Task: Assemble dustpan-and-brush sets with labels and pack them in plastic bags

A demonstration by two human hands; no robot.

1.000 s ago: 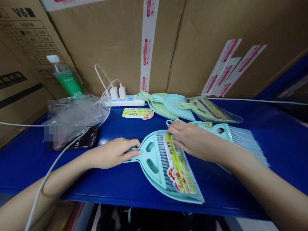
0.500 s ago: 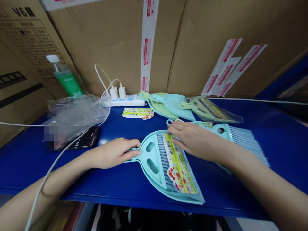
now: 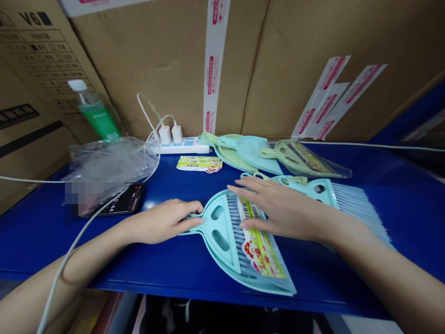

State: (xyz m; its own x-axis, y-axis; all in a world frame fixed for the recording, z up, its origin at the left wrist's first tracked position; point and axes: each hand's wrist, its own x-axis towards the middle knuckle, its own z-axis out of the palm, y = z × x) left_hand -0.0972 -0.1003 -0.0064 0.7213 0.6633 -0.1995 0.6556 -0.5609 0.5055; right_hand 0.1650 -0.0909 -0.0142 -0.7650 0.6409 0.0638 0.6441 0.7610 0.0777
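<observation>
A light blue dustpan (image 3: pixel 222 241) with a brush tucked in it lies on the blue table (image 3: pixel 399 208), a green and yellow label card (image 3: pixel 260 243) on top. My left hand (image 3: pixel 163 221) is closed around the dustpan's handle at its left end. My right hand (image 3: pixel 274 208) lies flat, fingers spread, on the label card and the brush bristles. Just behind my right hand lie a light blue brush (image 3: pixel 344 197) and other handles.
Green and blue dustpans (image 3: pixel 243 150) and a bagged set (image 3: pixel 306 160) lie at the back. A power strip (image 3: pixel 181 144), loose label cards (image 3: pixel 199 163), a phone (image 3: pixel 121 200), clear plastic bags (image 3: pixel 111 160) and a green bottle (image 3: pixel 93 113) sit left. Cardboard boxes (image 3: pixel 167 60) stand behind.
My right hand has slid left and toward me across the label card, its fingers now spread flatter. My left hand and the dustpan have stayed in place.
</observation>
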